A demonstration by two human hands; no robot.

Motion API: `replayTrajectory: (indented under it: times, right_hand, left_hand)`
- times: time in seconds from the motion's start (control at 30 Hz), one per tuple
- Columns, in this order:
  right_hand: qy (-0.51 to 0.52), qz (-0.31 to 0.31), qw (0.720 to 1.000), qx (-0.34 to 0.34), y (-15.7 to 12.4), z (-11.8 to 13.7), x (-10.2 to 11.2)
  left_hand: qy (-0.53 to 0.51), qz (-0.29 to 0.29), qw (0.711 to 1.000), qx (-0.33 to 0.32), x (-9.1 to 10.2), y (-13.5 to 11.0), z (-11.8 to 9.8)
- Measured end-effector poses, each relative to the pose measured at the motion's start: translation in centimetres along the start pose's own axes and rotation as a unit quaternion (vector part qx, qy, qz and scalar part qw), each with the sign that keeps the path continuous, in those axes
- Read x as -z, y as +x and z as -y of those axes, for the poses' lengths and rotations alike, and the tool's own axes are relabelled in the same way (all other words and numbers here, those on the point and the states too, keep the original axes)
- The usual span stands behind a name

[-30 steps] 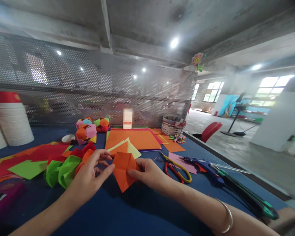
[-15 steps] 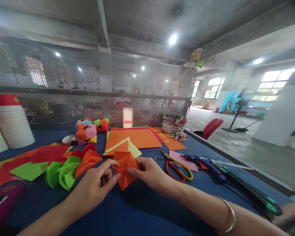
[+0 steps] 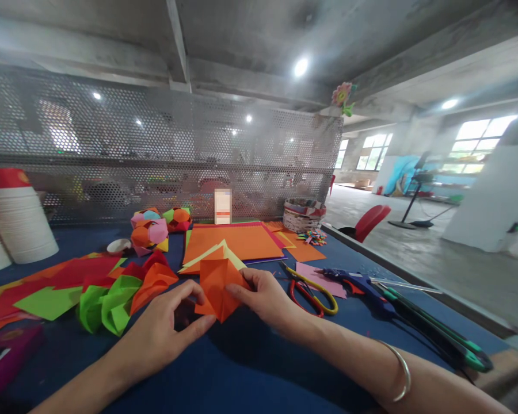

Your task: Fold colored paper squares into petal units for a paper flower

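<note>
With my right hand (image 3: 270, 299) I pinch the right side of the folded paper (image 3: 218, 287), which is over the table (image 3: 259, 374), between my hands. My left hand (image 3: 162, 322) is curved at its left corner; whether it grips, I cannot tell. The scissors (image 3: 323, 294) lie to the right.

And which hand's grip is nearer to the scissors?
Right: the right grip, holding the folded orange paper, is just left of the scissors; the left grip is farther left, at the paper's other side.
</note>
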State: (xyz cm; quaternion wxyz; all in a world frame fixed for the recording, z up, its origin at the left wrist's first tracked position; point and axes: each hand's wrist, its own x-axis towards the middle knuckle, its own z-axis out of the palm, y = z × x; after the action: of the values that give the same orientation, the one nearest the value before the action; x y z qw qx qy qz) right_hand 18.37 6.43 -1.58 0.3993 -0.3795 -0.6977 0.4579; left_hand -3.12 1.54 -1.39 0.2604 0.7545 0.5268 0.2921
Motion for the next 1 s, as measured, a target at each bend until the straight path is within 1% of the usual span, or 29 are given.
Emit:
replayTrajectory:
  times: [0.17,0.33,0.43,0.53,0.63,0.83,1.0]
  right_hand:
    - [0.006,-0.013,1.000,-0.004,-0.1,0.0,-0.1]
    - [0.027,-0.030,0.999,-0.006,-0.1,-0.2,-0.1]
    - [0.049,-0.025,0.998,-0.009,-0.1,-0.1,0.0]
    - [0.074,-0.011,0.997,-0.016,-0.1,0.1,-0.1]
    - [0.098,0.012,0.995,-0.030,-0.1,0.5,-0.2]
    - [0.141,0.067,0.985,-0.070,-0.5,1.2,-0.3]
    - [0.150,0.068,0.982,-0.094,-0.6,1.1,-0.3]
  left_hand:
    - [-0.052,0.026,0.998,0.003,-0.1,0.2,0.2]
    - [-0.028,0.042,0.999,-0.019,0.0,-0.2,-0.2]
    - [-0.020,0.045,0.998,-0.042,0.1,-0.1,-0.5]
    - [-0.033,0.029,0.998,-0.041,0.0,0.2,-0.3]
    - [-0.047,0.000,0.998,-0.028,0.1,0.3,0.3]
    - [-0.040,-0.050,0.998,-0.022,0.1,0.3,0.8]
    - [-0.035,-0.060,0.997,-0.031,0.0,0.3,0.8]
